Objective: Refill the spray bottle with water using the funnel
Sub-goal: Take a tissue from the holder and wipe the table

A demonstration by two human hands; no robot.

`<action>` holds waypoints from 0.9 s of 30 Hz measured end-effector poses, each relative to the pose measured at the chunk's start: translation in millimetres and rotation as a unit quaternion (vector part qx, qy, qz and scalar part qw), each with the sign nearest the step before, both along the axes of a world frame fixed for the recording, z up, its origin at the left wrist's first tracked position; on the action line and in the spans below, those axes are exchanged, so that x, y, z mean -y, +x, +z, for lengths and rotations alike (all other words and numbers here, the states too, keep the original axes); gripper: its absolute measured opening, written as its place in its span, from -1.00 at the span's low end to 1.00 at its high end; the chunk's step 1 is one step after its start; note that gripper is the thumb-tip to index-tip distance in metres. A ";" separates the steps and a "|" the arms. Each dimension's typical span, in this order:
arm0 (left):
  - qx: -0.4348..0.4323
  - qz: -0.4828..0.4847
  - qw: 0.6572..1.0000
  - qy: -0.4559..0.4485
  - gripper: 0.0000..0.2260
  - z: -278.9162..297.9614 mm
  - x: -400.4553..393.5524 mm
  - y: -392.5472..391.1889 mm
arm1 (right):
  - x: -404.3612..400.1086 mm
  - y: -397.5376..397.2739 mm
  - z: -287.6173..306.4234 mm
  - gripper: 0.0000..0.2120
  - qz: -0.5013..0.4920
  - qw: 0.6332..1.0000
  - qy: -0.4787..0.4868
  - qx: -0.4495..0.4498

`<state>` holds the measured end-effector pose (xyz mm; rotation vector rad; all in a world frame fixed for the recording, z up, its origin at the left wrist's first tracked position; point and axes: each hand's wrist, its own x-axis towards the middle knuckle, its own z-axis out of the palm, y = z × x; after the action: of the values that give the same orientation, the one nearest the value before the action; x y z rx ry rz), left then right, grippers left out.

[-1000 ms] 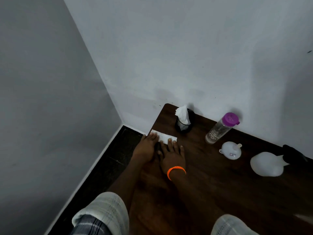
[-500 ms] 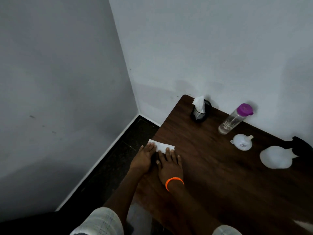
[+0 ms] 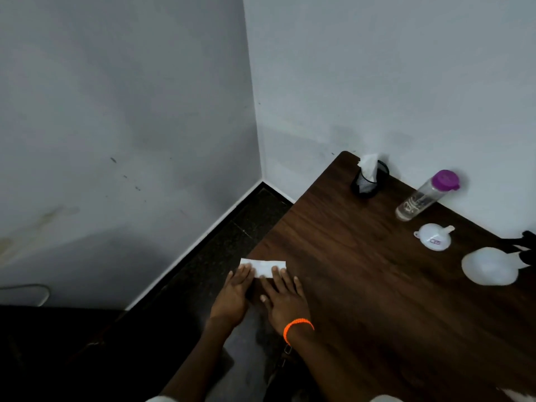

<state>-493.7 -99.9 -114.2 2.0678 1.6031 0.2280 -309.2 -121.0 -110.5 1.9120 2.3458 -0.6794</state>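
Both hands are lying flat with straight fingers at the left edge of the dark wood-grain table (image 3: 362,300): the left hand (image 3: 235,291) and the right hand (image 3: 285,297), which is wearing an orange wristband (image 3: 298,329), are pressing their fingertips on a folded white paper tissue (image 3: 262,266) and gripping nothing. The task's things are sitting well apart from them, toward the far right of the table. The translucent white round-bodied spray bottle (image 3: 490,269) is lying on its side near the right edge, its black trigger head (image 3: 525,248) pointing off toward that edge; it is probably light, thin plastic that would dent under a squeeze, so the neck by the head looks like the firmest place to take hold. The small white plastic funnel (image 3: 433,239) is lying tipped just beyond it, stiff and light, easy to pinch by its rim. The clear cylindrical water bottle with a purple cap (image 3: 426,195) is standing near the far edge by the wall, likely the heaviest and smooth-sided, so a full wrap round its middle would suit. A black mesh cup holding white tissue (image 3: 368,179) is occupying the far left corner. The middle of the table is offering open room, though the right edge is close to the spray bottle.
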 end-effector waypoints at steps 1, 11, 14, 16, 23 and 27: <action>0.007 0.006 1.000 0.006 -0.44 -0.3 7.9 -0.7 | 3.9 1.3 -0.4 -0.51 0.007 1.000 -0.005 -0.001; 0.004 0.035 0.999 -0.016 -0.47 -0.3 67.4 44.0 | 52.8 46.2 8.8 -0.48 0.018 1.000 0.004 -0.020; -0.001 0.028 1.000 -0.007 -0.49 1.1 61.7 59.1 | 53.1 58.3 16.1 -0.46 -0.007 1.000 -0.018 -0.017; -0.020 0.007 1.000 -0.002 -0.49 0.1 52.0 66.2 | 45.5 63.9 18.5 -0.48 -0.017 0.999 -0.029 -0.008; -0.099 -0.069 0.993 -0.004 -0.49 2.4 -18.8 100.8 | -10.4 86.8 13.2 -0.54 -0.080 0.996 -0.035 0.004; -0.138 -0.117 0.984 0.004 -0.49 3.8 -64.7 123.9 | -51.3 101.2 9.5 -0.54 -0.114 0.993 -0.025 0.020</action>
<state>-369.8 -35.3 -110.4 2.3515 1.4896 -0.1414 -208.0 -69.7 -101.0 2.1704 2.0854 -0.7011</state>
